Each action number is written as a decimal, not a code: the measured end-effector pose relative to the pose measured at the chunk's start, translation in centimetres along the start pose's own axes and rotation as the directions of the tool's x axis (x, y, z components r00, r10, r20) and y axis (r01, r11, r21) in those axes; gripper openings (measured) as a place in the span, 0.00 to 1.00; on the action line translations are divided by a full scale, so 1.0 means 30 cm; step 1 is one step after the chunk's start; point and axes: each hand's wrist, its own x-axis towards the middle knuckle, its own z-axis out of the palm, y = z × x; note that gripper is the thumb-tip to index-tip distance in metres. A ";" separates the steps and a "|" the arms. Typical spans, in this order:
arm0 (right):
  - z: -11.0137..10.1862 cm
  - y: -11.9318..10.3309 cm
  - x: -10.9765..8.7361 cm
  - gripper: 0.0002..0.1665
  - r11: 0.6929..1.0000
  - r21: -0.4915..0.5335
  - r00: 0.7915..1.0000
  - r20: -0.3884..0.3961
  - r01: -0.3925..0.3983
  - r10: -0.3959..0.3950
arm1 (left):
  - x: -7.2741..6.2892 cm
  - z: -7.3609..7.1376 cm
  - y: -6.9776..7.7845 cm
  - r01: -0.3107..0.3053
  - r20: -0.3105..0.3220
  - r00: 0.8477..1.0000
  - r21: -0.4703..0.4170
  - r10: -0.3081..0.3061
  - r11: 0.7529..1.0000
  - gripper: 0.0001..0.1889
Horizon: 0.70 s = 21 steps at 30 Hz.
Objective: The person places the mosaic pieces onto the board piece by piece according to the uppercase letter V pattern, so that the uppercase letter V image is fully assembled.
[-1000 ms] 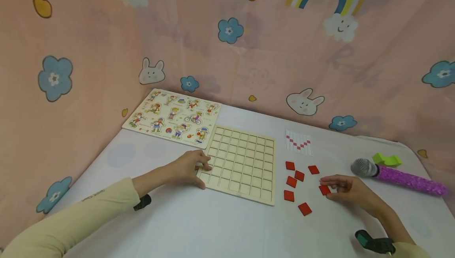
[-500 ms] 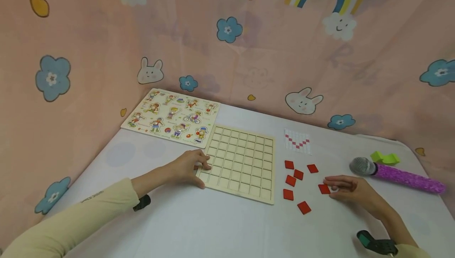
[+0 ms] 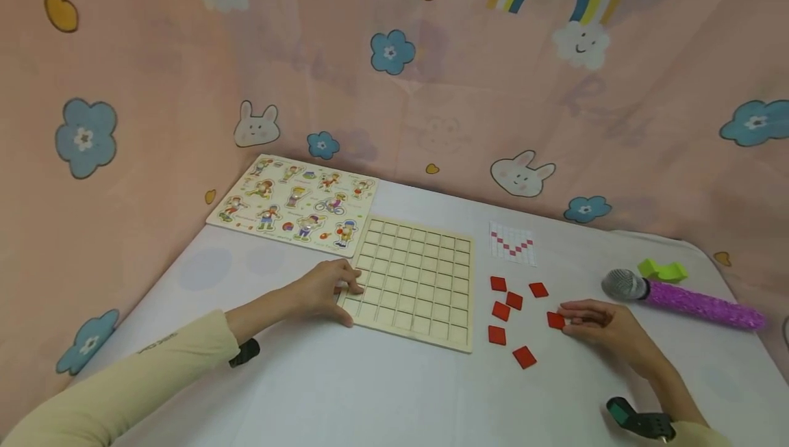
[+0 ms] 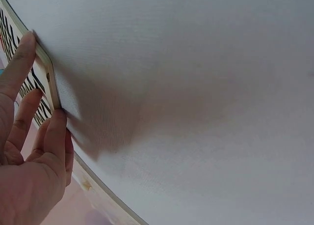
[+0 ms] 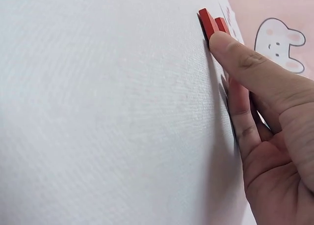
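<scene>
My left hand [image 3: 323, 291] holds the near left corner of a pale wooden grid board [image 3: 425, 279]. In the left wrist view its thumb and fingers lie along the edge of the board [image 4: 50, 82]. On the right, my right hand [image 3: 607, 330] has thumb and fingertips at the edges of a square red tile [image 3: 556, 320], pinching it low over the cloth. In the right wrist view the thumb covers the end of that tile [image 5: 207, 23]. Several more red tiles [image 3: 501, 311] lie flat between the board and this hand.
A card with a red V pattern [image 3: 513, 244] lies behind the tiles. At the right are a microphone with a purple handle [image 3: 696, 303] and a bright green block [image 3: 662, 270]. A wooden picture puzzle [image 3: 296, 204] sits at the back left, by a pink patterned curtain [image 3: 345, 91].
The right hand's fingertips, which had drawn a little away from the red tile half a second ago, are back at its edges. The left hand stays on the board. The view shifts slightly.
</scene>
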 end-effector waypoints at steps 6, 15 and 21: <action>0.013 -0.004 -0.015 0.35 1.000 -0.001 0.998 -0.062 0.020 -0.020 | -0.002 -0.002 0.000 -0.006 -0.001 1.000 0.005 0.006 1.000 0.22; 0.038 -0.005 -0.031 0.33 0.999 -0.020 0.988 -0.146 0.036 -0.039 | -0.002 -0.002 0.005 0.011 0.006 1.000 0.011 -0.011 1.000 0.22; 0.059 -0.001 -0.036 0.33 0.999 0.004 0.980 -0.192 0.054 -0.052 | -0.002 -0.004 0.017 0.030 0.006 1.000 0.013 -0.030 0.999 0.21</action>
